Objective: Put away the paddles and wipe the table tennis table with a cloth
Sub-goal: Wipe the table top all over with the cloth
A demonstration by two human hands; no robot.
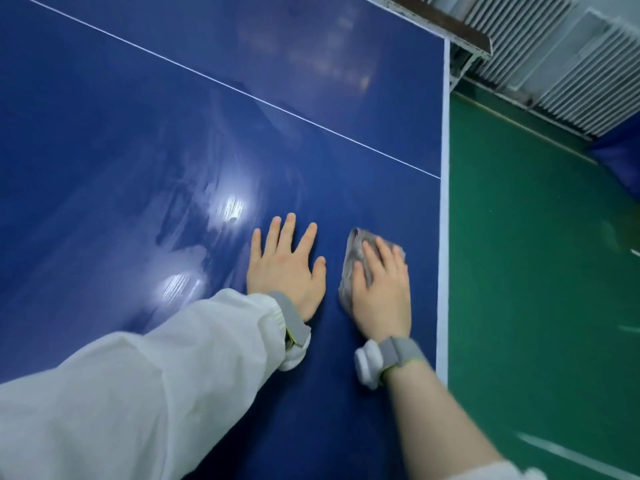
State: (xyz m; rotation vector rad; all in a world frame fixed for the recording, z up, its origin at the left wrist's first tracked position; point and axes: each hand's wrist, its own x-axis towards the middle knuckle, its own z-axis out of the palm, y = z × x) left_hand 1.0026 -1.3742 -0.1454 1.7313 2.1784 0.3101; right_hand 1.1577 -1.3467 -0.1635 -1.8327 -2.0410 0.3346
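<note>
The blue table tennis table (pixel 138 150) fills most of the view, with a thin white centre line crossing it and a white border along its right edge. My right hand (pixel 381 292) presses flat on a crumpled grey cloth (pixel 353 258) near that right edge. My left hand (pixel 285 268) lies just left of it, palm down on the bare surface, fingers spread, holding nothing. Damp streaks and light reflections show on the tabletop to the left of my hands. No paddles are in view.
The green floor (pixel 536 271) runs along the right of the table. A white ribbed wall or radiator (pixel 571 64) stands at the top right, with a dark brown board (pixel 440 19) above the table's far corner. A blue object (pixel 620 150) sits at the right edge.
</note>
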